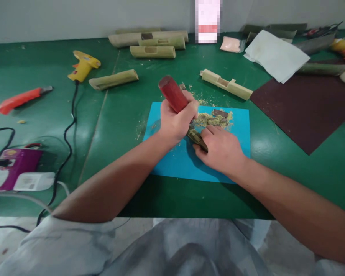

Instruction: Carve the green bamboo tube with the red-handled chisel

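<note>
My left hand [176, 119] is wrapped round the thick red handle of a chisel [174, 94]. Only a bit of its metal shows below my fist, pointing down at a short dark bamboo piece [196, 138]. My right hand [222, 147] grips that bamboo by its near end, fingers curled over it. Both hands are above a blue sheet [166, 165] on the table. Just beyond my right hand, yellowish shavings [209, 119] and dark bark chips [220, 113] lie heaped on the sheet. The blade's edge is hidden.
Cut bamboo tubes [152, 52] line the back of the green table [126, 115]; a notched one [227, 85] lies nearer. At left are a yellow glue gun [83, 67], an orange-red utility knife [23, 99] and a purple box [15, 166] with cords. White paper [276, 55] overlaps brown sandpaper [307, 111] at right.
</note>
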Demonstrator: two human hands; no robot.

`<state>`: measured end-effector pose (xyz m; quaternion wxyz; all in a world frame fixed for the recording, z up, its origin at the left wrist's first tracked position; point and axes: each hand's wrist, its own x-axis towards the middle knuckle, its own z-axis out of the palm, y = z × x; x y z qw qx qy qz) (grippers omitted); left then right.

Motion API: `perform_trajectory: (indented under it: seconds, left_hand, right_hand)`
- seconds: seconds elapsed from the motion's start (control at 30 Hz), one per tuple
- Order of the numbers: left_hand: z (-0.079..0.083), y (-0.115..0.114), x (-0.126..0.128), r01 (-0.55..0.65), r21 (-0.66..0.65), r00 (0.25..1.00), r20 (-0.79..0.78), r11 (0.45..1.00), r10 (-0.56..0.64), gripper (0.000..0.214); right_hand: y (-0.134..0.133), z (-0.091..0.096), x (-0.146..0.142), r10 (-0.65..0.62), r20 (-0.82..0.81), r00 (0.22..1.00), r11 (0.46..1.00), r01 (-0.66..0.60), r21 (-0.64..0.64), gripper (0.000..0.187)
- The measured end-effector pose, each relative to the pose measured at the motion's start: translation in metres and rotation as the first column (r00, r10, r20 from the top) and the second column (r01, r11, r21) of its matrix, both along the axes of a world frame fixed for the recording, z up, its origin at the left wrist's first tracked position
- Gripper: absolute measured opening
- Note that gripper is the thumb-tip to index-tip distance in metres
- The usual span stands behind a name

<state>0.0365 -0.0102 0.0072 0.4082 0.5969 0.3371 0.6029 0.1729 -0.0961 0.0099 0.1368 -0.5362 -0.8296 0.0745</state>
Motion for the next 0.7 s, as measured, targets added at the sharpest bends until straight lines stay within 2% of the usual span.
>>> perform_trajectory:
  seconds: [0.13, 0.2, 0.3, 0.4, 0.47, 0.6, 0.7]
  left_hand:
    - [0.002, 0.0, -0.002, 0.146, 0.025, 0.986, -0.089, 0.989, -0.143, 0.046]
    - [0.0, -0.001, -0.003, 0.161, 0.027, 0.984, -0.088, 0.987, -0.158, 0.047]
    - [-0.008, -0.002, -0.004, 0.116, 0.027, 0.993, 0.018, 0.993, -0.117, 0.043]
    - [-0.012, -0.002, -0.002, -0.003, 0.054, 0.989, 0.149, 0.999, -0.005, 0.038]
    - [-0.01, -0.001, 0.0, -0.042, 0.045, 0.989, 0.144, 0.998, 0.036, 0.036]
    - [-0.005, -0.001, 0.002, -0.04, -0.009, 0.99, 0.136, 0.999, 0.04, 0.033]
    - [-0.004, -0.002, 0.002, -0.023, 0.004, 0.994, 0.105, 1.0, 0.023, 0.035]
  right_hand:
    - [-0.002, -0.001, -0.001, 0.019, -0.009, 1.0, 1.0, -0.019, 0.004, 0.019]
    - [-0.002, -0.003, -0.002, 0.028, -0.022, 0.999, 1.0, -0.028, 0.01, 0.02]
    - [-0.002, -0.004, -0.002, 0.029, -0.015, 0.999, 0.999, -0.028, 0.021, 0.02]
    - [-0.001, -0.003, -0.001, 0.028, 0.008, 1.0, 0.999, -0.028, 0.03, 0.018]
    - [0.0, -0.003, -0.001, 0.015, 0.013, 1.0, 0.999, -0.015, 0.03, 0.018]
    - [0.0, -0.002, 0.0, 0.003, 0.018, 1.0, 1.0, -0.003, 0.021, 0.018]
    - [0.001, -0.001, 0.0, 0.007, 0.009, 1.0, 1.0, -0.007, 0.02, 0.018]
